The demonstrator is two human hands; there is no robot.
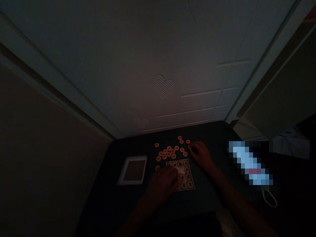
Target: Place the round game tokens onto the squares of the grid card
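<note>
Fingers on your right hand: they are curling in at a round Chinese chess piece. They may be pinching it or just touching its edge; I cannot tell which in this dark.
Fingers on your left hand: they are lying close together over the left side of the flat box. Your hand is hiding what is under it, so I cannot tell if it is gripping anything.
Way from piece to box: the piece is sitting at your right fingertips, and the box is lying closer to you and a bit to the left. Being round, the piece is showing no long side. Your right hand is being the near one for the piece, your left for the box.
Box: it is holding rows of dark-marked pieces.
Red-marked pieces: most are lying loose past the far edge of the box, left of your right fingertips.
White-rimmed tray: it is resting on the dark table, left of your left hand.
</note>
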